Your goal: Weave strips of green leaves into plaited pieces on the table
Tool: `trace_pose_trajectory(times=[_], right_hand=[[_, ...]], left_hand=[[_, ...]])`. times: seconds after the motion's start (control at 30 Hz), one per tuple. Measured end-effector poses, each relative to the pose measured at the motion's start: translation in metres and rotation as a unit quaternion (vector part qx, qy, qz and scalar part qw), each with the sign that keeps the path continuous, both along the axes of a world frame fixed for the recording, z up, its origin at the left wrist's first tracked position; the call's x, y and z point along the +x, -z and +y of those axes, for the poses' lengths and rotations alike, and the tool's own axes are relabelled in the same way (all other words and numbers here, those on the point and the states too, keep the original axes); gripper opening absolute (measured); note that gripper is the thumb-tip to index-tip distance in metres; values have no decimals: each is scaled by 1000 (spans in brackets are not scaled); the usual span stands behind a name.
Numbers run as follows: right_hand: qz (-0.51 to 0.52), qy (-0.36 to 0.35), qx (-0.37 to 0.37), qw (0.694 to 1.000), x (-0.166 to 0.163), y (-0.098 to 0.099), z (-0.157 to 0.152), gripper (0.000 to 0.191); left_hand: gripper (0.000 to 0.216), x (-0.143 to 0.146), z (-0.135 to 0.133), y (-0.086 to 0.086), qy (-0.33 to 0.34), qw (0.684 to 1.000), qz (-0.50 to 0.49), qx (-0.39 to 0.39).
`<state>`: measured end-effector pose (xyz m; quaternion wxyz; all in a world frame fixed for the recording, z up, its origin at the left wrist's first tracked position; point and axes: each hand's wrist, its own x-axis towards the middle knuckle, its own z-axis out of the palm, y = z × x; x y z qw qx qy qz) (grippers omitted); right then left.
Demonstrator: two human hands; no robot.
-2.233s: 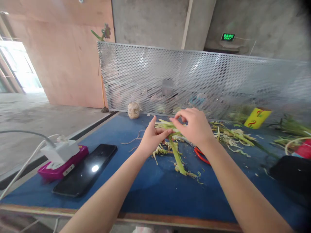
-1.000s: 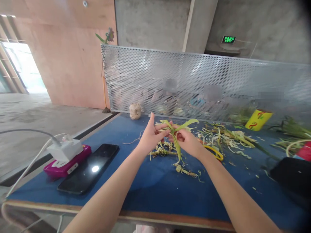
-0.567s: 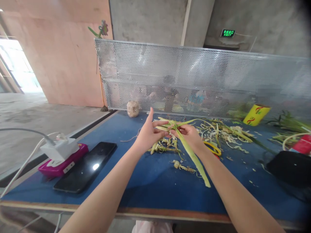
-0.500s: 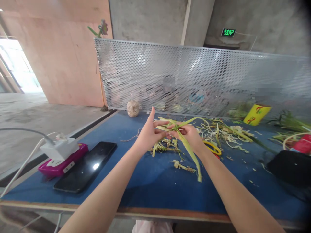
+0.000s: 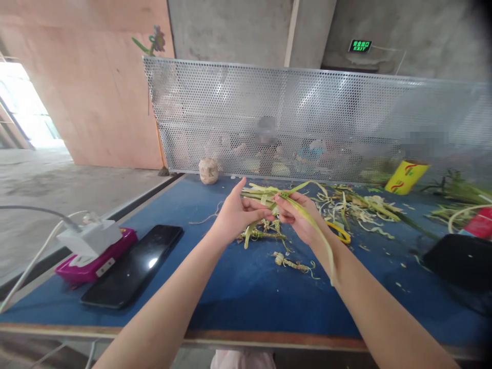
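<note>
Above the blue table, both hands meet at a woven piece of green leaf strips (image 5: 284,195). My left hand (image 5: 235,215) has its thumb raised, and its other fingers close on the strips from the left. My right hand (image 5: 302,218) pinches the knotted middle between thumb and fingers. One long strip (image 5: 323,238) trails over the right wrist and forearm. Behind the fingers, part of the weave is hidden. On the table below the hands lie a pile of curled plant scraps (image 5: 265,236) and a knobbly dried piece (image 5: 294,263).
To the left are a black phone (image 5: 134,264) and a magenta power strip (image 5: 92,269) with a white charger (image 5: 90,238). A perforated metal screen (image 5: 230,102) stands behind a pale block (image 5: 208,170). Rightward lie leaf shavings (image 5: 369,205), a yellow ring (image 5: 342,233), a yellow roll (image 5: 406,177) and a black object (image 5: 457,261).
My right hand has turned, palm showing more. The long strip that hung down between the forearms now drapes over my right forearm. The view has shifted slightly.
</note>
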<state>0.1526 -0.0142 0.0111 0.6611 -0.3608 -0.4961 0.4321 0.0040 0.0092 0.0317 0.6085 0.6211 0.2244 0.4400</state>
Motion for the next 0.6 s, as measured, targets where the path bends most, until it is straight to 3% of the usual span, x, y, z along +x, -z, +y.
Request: trace_pose_trajectory(times=[0.4,0.6], right_hand=[[50,-40,-6,998,10,-4,-2,17],[-41,-30,-7,999,12,-4,-4,16]], left_hand=[[91,-1,-4,-2,8,999,43,-5],[89,0,-5,0,-24,997,10,68]])
